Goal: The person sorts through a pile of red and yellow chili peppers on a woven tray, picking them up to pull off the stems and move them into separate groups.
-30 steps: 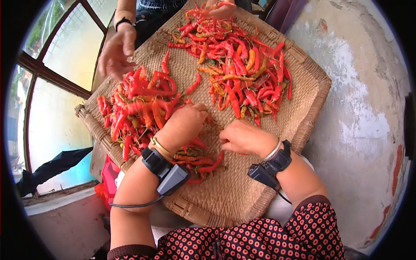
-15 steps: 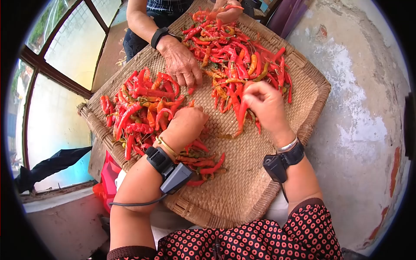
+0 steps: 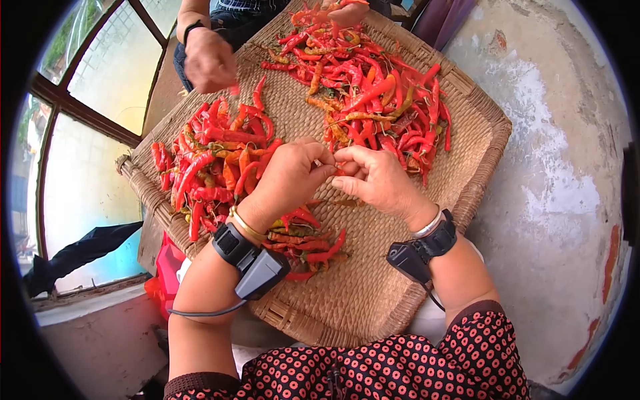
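My left hand [image 3: 288, 175] and my right hand [image 3: 383, 181] meet above the middle of the woven tray [image 3: 363, 267]. Both are closed in a pinch, fingertips nearly touching. Between them shows a bit of a red chili pepper [image 3: 340, 171], mostly hidden by the fingers. Beyond my right hand lies a large heap of red and orange chili peppers [image 3: 373, 87]. Another heap of chili peppers [image 3: 217, 153] sits left of my left hand. Under my left wrist is a smaller group of chili peppers [image 3: 310, 247].
Across the tray, a co-worker's hand [image 3: 208, 61] is over the left edge, blurred, with something red at its fingers. Their other hand [image 3: 348, 13] is by the far heap. A window [image 3: 87, 193] stands left, a plaster wall [image 3: 533, 167] right.
My right hand has moved left with a red chili pepper to meet my left hand, which has risen slightly right. The co-worker's hand has moved away from the tray's middle to the upper left.
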Demonstrator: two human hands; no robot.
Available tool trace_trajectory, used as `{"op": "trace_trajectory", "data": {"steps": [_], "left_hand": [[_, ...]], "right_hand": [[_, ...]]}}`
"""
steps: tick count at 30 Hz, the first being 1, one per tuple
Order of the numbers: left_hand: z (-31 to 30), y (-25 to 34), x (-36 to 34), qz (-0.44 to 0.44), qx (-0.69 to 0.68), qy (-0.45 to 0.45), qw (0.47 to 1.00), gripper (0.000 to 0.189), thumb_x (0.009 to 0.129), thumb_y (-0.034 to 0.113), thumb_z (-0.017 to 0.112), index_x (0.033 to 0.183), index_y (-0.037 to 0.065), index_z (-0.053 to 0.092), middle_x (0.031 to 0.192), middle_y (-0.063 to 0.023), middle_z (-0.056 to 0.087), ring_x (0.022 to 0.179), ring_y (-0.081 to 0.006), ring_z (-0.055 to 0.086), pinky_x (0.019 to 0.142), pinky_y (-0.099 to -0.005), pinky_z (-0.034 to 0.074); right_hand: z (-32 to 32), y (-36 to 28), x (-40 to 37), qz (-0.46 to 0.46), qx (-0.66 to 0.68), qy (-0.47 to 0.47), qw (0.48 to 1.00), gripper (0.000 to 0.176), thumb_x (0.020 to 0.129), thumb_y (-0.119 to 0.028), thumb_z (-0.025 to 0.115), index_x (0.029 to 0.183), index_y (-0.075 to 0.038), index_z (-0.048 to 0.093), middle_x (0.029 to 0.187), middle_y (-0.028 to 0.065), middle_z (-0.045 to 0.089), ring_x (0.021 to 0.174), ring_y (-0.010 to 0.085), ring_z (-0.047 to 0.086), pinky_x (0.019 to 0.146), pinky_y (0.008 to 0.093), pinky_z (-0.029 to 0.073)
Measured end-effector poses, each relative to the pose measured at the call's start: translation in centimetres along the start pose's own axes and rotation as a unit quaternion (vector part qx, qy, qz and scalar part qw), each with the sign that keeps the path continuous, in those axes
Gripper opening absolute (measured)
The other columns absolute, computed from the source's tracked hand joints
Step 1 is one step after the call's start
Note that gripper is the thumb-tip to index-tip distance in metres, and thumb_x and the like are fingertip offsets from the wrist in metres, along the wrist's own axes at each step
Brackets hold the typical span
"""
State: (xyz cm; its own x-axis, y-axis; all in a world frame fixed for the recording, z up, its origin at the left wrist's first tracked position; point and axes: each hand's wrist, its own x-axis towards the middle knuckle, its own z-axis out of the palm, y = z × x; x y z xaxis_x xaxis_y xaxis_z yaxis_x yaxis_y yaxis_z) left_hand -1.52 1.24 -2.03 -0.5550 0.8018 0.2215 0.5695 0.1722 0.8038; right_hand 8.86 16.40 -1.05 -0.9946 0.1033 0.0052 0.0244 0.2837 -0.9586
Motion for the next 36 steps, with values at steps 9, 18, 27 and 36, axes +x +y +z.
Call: {"op": "trace_trajectory", "data": {"steps": [9,18,27,36], "left_hand": [[-1.0,1.7,-0.8,0.039,0.099,0.048,0.993,0.01,0.07,0.002,0.065,0.08,0.002,0.061,0.08,-0.01,0.059,0.073,-0.0245,0.059,0.065,-0.0314,0.047],[-7.3,1.1,-3.1,-0.089,0.503,0.127,0.851,0.034,0.065,0.019,0.071,0.095,0.008,0.06,0.103,-0.0103,0.054,0.101,-0.0303,0.048,0.084,-0.0425,0.041],[-5.3,0.8,-3.4,-0.094,0.381,-0.056,0.918,0.041,0.062,0.025,0.072,0.1,0.011,0.06,0.101,-0.0082,0.055,0.097,-0.0308,0.047,0.086,-0.0409,0.041],[-1.9,1.1,-3.3,0.0,0.297,-0.156,0.942,0.025,0.071,0.023,0.064,0.091,0.01,0.062,0.089,-0.0084,0.058,0.09,-0.0268,0.053,0.076,-0.036,0.048]], "right_hand": [[-1.4,-0.4,0.4,0.057,0.041,0.055,0.996,0.024,0.079,-0.003,0.057,0.103,-0.002,0.059,0.071,0.0025,0.061,0.059,0.0078,0.055,0.056,0.0227,0.047],[-1.6,-1.1,-1.2,-0.054,-0.147,0.009,0.988,0.021,0.074,-0.006,0.064,0.094,-0.002,0.062,0.086,0.0083,0.061,0.082,0.0176,0.058,0.074,0.0284,0.046],[6.3,0.8,-4.4,-0.125,-0.179,-0.426,0.878,0.036,0.074,-0.021,0.061,0.108,-0.009,0.057,0.121,0.0173,0.042,0.094,0.0364,0.055,0.079,0.0411,0.046],[7.0,0.3,-4.1,-0.199,-0.381,-0.305,0.85,0.021,0.074,-0.014,0.053,0.095,-0.01,0.056,0.093,0.0093,0.053,0.079,0.0268,0.06,0.06,0.0388,0.05]]}}
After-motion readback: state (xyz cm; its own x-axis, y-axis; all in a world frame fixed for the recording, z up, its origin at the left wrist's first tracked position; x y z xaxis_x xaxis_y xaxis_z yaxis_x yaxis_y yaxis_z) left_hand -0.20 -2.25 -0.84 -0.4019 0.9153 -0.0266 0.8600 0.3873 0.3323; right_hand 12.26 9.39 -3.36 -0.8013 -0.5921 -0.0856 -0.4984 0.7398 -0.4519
